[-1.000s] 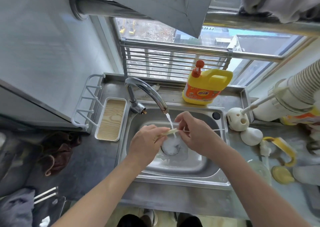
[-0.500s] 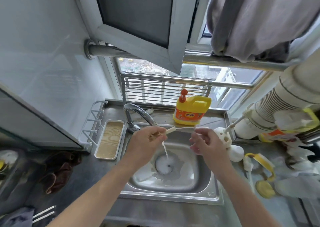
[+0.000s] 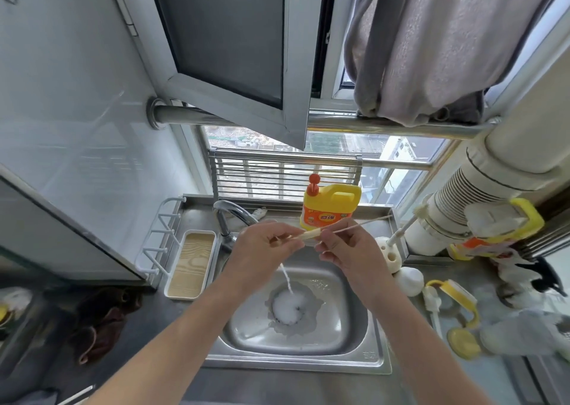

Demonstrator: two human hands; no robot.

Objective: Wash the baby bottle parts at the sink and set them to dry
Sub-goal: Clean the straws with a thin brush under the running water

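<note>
Now both hands, left (image 3: 264, 245) and right (image 3: 345, 252), pinch a thin straw (image 3: 311, 234) above the sink (image 3: 377, 336)

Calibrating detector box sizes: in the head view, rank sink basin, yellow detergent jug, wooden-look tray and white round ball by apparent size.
1. sink basin
2. wooden-look tray and yellow detergent jug: look alike, the jug farther away, so unranked
3. white round ball

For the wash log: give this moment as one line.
left hand: holds straw | right hand: holds thin brush wire in straw | tap: running | sink: foamy drain
</note>
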